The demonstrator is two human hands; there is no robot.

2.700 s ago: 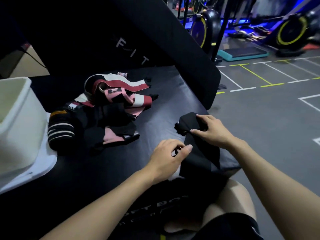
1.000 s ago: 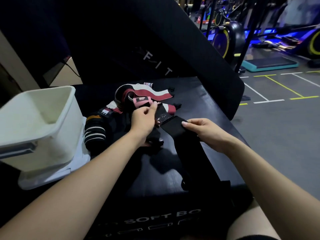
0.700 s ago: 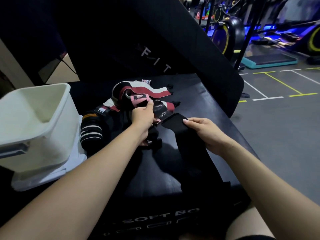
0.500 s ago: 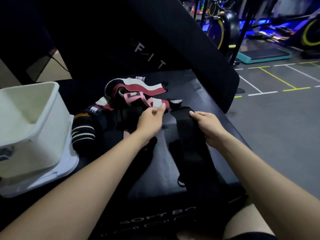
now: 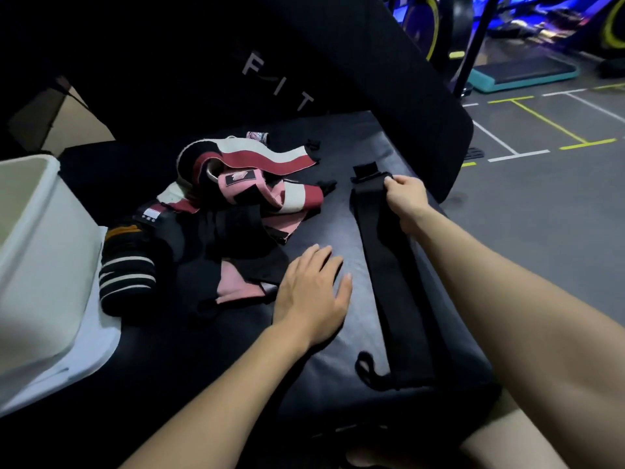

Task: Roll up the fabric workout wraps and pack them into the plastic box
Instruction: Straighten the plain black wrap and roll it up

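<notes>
We are seeing a plain black wrap (image 5: 392, 265), a maroon, white and black striped wrap (image 5: 267, 160), a pink wrap (image 5: 236, 282), a black roll (image 5: 126, 265) showing white stripes, and a white box (image 5: 40, 252).

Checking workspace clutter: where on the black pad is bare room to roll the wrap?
Bare pad lies between the left hand and the black wrap, and ahead of that hand. Left of it, the wrap pile crowds up to the white box.

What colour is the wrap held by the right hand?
Plain black wrap, gripped by the right hand; head view.
</notes>
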